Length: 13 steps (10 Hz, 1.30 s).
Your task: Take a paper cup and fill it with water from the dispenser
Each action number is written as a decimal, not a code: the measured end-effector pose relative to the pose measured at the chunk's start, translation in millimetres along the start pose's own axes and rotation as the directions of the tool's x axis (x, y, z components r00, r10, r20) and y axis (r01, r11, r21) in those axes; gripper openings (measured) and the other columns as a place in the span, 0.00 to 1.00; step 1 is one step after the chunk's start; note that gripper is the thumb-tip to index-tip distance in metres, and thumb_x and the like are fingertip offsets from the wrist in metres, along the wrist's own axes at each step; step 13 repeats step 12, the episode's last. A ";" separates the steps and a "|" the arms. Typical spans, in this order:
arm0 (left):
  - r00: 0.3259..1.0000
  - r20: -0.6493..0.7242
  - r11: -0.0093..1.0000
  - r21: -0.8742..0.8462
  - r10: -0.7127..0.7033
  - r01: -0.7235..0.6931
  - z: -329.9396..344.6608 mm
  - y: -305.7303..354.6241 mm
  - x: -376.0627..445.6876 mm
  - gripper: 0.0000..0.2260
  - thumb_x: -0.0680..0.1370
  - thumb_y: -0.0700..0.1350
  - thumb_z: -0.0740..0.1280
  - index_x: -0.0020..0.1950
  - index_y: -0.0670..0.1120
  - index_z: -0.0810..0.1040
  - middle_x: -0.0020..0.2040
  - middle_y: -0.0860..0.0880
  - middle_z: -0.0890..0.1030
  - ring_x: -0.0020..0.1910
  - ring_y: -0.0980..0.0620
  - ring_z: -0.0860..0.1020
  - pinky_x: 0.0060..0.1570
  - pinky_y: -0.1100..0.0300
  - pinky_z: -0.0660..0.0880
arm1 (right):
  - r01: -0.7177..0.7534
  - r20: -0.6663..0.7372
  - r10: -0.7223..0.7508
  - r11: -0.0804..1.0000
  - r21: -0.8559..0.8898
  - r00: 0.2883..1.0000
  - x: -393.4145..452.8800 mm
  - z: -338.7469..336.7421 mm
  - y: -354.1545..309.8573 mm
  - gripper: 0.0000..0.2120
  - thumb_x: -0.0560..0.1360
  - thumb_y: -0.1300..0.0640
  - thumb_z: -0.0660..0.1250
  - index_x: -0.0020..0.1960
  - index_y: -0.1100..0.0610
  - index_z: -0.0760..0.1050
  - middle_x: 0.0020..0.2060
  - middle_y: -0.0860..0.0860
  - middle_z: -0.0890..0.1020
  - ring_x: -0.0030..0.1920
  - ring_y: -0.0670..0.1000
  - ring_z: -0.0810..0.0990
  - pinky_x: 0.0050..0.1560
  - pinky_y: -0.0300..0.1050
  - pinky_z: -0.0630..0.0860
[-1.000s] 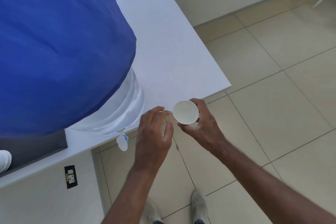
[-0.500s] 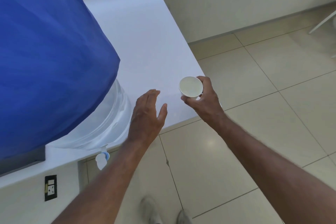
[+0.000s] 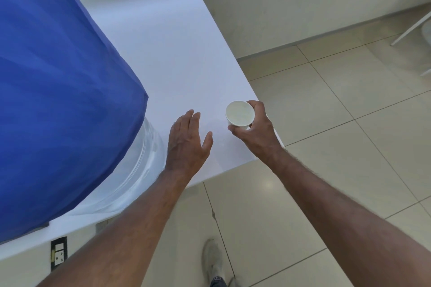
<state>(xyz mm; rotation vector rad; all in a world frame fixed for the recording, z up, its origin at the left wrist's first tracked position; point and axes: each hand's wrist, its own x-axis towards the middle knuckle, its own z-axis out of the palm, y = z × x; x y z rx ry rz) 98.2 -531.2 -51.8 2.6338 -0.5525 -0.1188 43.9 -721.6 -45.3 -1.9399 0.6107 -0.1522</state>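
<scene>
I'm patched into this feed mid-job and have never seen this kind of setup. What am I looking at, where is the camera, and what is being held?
There is no machine here: a person works with two bare hands. The single camera sits on the person's head, looking forward and down, so both forearms reach in from the bottom. The right hand grips a small white paper cup, mouth upward, over the corner of the white countertop; whether it touches the top is unclear. The left hand is open, palm down, holding nothing. The large clear water bottle under a blue fabric cover is the dispenser, standing on the countertop. Its tap is out of sight in this picture. Below is beige tiled floor.
</scene>
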 end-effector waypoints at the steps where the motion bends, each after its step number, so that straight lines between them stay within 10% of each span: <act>1: 0.999 0.050 0.999 0.051 -0.005 0.002 7.4 -6.4 7.8 0.28 0.82 0.53 0.63 0.79 0.42 0.64 0.81 0.42 0.65 0.80 0.42 0.62 0.80 0.45 0.59 | -0.012 0.013 0.012 1.000 -0.028 1.000 7.3 0.3 -0.8 0.31 0.71 0.51 0.79 0.68 0.45 0.66 0.58 0.45 0.79 0.53 0.46 0.79 0.42 0.32 0.70; 13: 0.990 0.132 0.987 0.159 -0.054 0.032 27.9 -10.9 14.2 0.30 0.83 0.54 0.61 0.82 0.43 0.60 0.84 0.44 0.58 0.84 0.43 0.55 0.82 0.45 0.52 | 0.018 0.159 -0.005 0.996 -0.084 0.987 18.7 -16.2 5.5 0.41 0.74 0.52 0.79 0.80 0.47 0.61 0.74 0.44 0.72 0.71 0.52 0.74 0.68 0.47 0.74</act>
